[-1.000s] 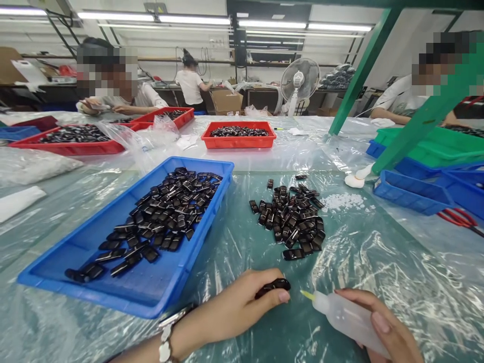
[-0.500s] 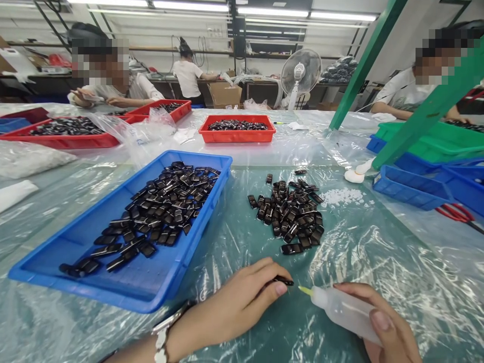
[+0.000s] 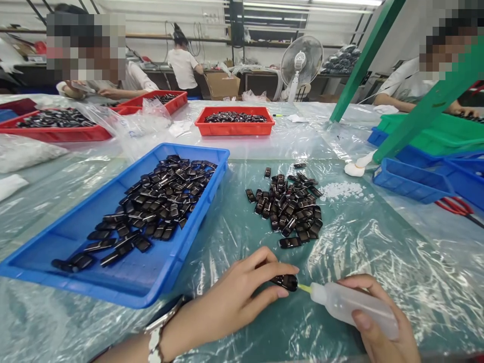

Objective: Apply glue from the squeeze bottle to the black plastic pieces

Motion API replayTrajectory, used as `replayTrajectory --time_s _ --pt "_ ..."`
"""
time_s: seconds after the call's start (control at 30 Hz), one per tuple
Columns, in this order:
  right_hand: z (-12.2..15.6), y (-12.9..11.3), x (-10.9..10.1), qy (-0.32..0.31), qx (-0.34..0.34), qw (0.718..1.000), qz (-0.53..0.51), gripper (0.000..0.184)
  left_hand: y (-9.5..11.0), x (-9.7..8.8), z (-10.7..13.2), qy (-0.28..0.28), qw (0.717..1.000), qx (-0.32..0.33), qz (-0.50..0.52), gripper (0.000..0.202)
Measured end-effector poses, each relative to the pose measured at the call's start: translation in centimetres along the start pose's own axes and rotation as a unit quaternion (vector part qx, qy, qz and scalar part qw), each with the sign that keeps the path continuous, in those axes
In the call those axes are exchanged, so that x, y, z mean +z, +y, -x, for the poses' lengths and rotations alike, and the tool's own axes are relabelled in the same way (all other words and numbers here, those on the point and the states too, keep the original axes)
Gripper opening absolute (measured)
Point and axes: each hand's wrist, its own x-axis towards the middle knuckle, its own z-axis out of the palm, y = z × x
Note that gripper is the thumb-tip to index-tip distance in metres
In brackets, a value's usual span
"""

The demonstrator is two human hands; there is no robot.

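Note:
Between the thumb and fingers of my left hand (image 3: 242,287) is a small glossy black plastic piece (image 3: 287,282), held just over the green table. My right hand (image 3: 385,317) grips a translucent squeeze bottle (image 3: 355,305) lying on its side in the fingers. Its thin yellow-green nozzle (image 3: 304,288) points left, and the tip meets or nearly meets the piece's right end. Beyond my hands lies a loose pile of similar black pieces (image 3: 291,206), with small white bits (image 3: 344,190) scattered to its right.
A blue tray (image 3: 151,297) of black pieces stands left. Red trays (image 3: 234,130) sit farther back. At right are a green post (image 3: 423,108), blue bins (image 3: 412,181) and red-handled scissors (image 3: 454,205). Plastic sheeting covers the table. Co-workers sit at left and right; another person stands behind.
My left hand has turned the black piece so more of its face shows. The bottle's nozzle and the piece have come together. The whole view has tilted slightly downward.

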Motion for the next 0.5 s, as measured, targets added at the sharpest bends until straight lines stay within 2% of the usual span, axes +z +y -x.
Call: replayTrajectory --time_s 0.13,0.5 --pt "0.16 -0.39 0.33 0.021 0.015 0.999 -0.037 0.054 0.10 0.13 0.02 0.005 1.000 0.008 -0.003 0.033" --pt "0.31 -0.95 0.23 0.014 0.030 0.999 -0.011 0.053 -0.09 0.23 0.09 0.012 0.999 0.036 -0.008 0.032"
